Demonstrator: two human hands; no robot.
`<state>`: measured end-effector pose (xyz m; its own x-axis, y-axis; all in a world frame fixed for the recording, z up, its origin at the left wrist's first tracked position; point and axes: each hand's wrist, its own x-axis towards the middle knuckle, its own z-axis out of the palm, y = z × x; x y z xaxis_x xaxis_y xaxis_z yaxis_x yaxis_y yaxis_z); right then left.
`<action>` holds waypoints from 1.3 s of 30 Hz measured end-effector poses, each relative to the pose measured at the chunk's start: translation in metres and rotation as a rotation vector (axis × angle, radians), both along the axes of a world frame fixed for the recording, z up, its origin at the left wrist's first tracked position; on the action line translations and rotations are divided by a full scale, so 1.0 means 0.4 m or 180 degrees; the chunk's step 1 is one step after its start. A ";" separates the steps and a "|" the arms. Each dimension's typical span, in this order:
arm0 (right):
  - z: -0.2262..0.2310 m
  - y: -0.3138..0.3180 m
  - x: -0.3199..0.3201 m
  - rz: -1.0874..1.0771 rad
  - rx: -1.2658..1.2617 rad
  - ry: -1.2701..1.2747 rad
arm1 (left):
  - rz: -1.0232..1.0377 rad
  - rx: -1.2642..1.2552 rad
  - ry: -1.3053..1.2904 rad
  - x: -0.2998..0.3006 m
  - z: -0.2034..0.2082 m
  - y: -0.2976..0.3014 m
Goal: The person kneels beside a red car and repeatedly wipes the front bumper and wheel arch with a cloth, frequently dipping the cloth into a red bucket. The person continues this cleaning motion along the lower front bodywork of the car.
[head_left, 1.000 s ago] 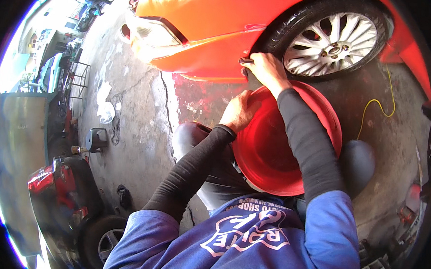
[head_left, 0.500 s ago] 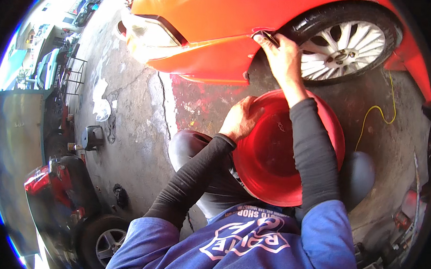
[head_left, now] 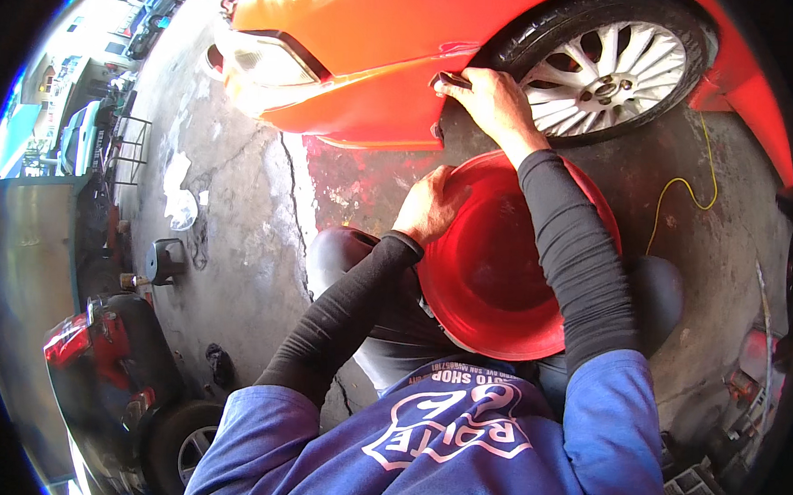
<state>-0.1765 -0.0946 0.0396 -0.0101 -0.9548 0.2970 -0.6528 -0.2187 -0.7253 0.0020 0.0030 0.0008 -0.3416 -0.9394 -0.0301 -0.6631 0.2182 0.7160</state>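
My right hand [head_left: 500, 106] reaches to the edge of the red car's bumper [head_left: 376, 109], just ahead of the front wheel. Its fingers are closed on a small dark flat piece [head_left: 452, 78] pressed to the panel; what exactly it is I cannot make out. A round red basin [head_left: 498, 252] rests at my lap between my knees. My left hand [head_left: 429, 206] grips its left rim, thumb on the inner side. Inside, the basin's bottom looks dark red, and my right forearm hides part of its right side.
The car's front wheel [head_left: 607, 84] with white spokes stands beyond the basin. A yellow cord [head_left: 674, 182] lies on the concrete at right. To the left are a small dark stool [head_left: 164, 261] and a dark vehicle [head_left: 117, 359] with a red lamp.
My right hand has slid down the bumper's edge, away from the upper seam by the wheel arch. My left hand keeps its hold on the basin. The whole view has shifted slightly.
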 end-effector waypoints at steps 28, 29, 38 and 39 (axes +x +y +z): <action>0.001 0.013 0.027 -0.0108 -0.0260 -0.0324 | -0.0051 -0.0055 -0.0149 0.002 0.004 -0.002; -0.008 0.019 0.038 0.0100 0.0344 -0.0074 | -0.0044 0.0078 -0.0151 0.003 0.006 -0.004; -0.013 0.002 0.015 -0.0092 -0.0198 -0.0382 | -0.0067 0.0122 -0.0137 0.004 0.006 -0.004; -0.004 -0.003 0.012 -0.0045 -0.0581 -0.0344 | -0.0031 0.0060 -0.0113 0.002 0.004 -0.007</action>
<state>-0.1718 -0.0958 0.0380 -0.0642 -0.8848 0.4615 -0.5773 -0.3442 -0.7404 0.0028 0.0001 0.0026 -0.3492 -0.9351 -0.0599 -0.6860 0.2116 0.6961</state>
